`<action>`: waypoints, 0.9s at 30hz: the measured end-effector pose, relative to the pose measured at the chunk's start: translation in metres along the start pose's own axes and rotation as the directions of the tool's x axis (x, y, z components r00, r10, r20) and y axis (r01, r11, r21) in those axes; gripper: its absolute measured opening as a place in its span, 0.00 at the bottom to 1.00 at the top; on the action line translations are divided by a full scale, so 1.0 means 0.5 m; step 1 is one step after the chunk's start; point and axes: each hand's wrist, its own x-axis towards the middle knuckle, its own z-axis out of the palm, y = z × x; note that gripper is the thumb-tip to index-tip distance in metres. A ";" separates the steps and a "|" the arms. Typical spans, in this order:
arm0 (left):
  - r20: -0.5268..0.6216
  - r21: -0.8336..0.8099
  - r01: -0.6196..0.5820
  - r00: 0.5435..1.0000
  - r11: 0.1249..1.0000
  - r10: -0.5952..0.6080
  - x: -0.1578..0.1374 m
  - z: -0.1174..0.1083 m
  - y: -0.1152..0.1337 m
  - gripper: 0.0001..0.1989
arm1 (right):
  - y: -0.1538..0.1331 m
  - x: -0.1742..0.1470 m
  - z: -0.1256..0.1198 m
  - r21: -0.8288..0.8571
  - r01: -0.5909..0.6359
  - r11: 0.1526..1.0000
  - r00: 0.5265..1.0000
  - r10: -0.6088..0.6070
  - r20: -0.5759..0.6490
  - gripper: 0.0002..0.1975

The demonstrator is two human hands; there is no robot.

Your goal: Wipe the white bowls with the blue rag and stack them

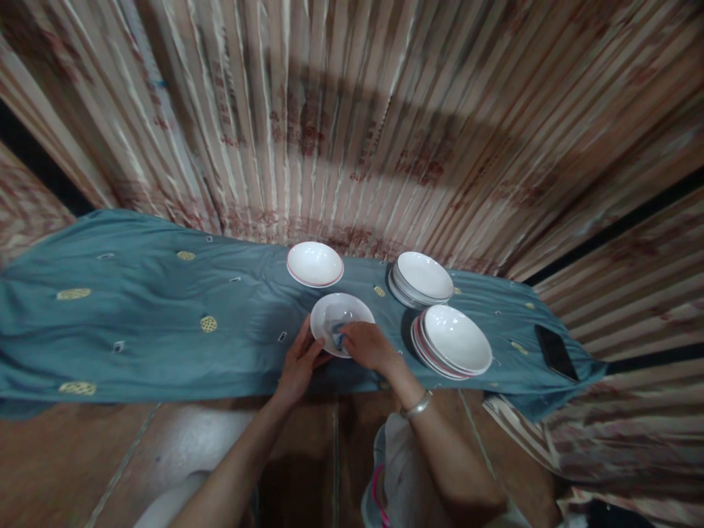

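Note:
A white bowl (344,304) is tilted a little toward me near the front of the cloth-covered table. My left hand (301,359) grips its left rim, thumb on the inside and fingers underneath. Inside the bowl, my right hand (367,345) presses a small bluish-white cloth (337,336) against the inner surface; most of the cloth is hidden under the fingers. Just behind stands another white bowl (315,264) with a red line around its rim.
To the right are a stack of white bowls with dark rims (422,277) and a nearer stack with reddish rims (457,341). A black phone (555,353) lies at the table's right end. Pleated curtains (352,132) hang behind the teal tablecloth (159,323).

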 end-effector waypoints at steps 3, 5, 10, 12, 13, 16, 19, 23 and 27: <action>0.004 0.004 -0.002 1.000 1.000 0.002 0.002 -0.003 -0.004 0.39 | 0.001 0.005 0.005 0.123 0.049 0.991 0.999 -0.050 0.007 0.14; 0.007 0.007 0.002 1.000 1.000 -0.002 0.003 -0.004 -0.005 0.40 | 0.004 0.013 0.016 0.201 0.094 0.975 0.995 -0.091 -0.028 0.15; 0.019 0.012 0.001 1.000 1.000 -0.002 0.002 -0.004 -0.002 0.38 | 0.006 0.032 0.049 0.310 0.205 0.929 0.974 -0.163 -0.155 0.21; 0.026 0.014 -0.005 1.000 1.000 0.004 0.002 -0.004 -0.002 0.38 | 0.004 0.037 0.056 0.312 0.221 0.924 0.968 -0.169 -0.185 0.23; 0.028 0.015 -0.007 1.000 1.000 0.007 0.002 -0.005 -0.002 0.38 | 0.003 0.040 0.058 0.308 0.219 0.926 0.968 -0.166 -0.190 0.24; 0.033 0.017 -0.010 0.999 1.000 0.009 0.002 -0.006 -0.002 0.38 | 0.000 0.046 0.060 0.291 0.188 0.938 0.974 -0.141 -0.176 0.27; 0.019 0.022 0.001 1.000 1.000 -0.001 0.002 -0.006 -0.002 0.38 | 0.001 0.049 0.058 0.252 0.156 0.955 0.979 -0.115 -0.169 0.28; 0.012 0.021 0.005 1.000 1.000 -0.005 0.000 -0.003 0.002 0.38 | 0.003 0.048 0.051 0.128 0.089 0.988 0.984 -0.068 -0.162 0.25; 0.020 0.017 -0.005 1.000 1.000 0.004 -0.002 0.000 0.006 0.37 | 0.005 0.042 0.039 -0.025 0.019 1.000 0.990 -0.022 -0.139 0.20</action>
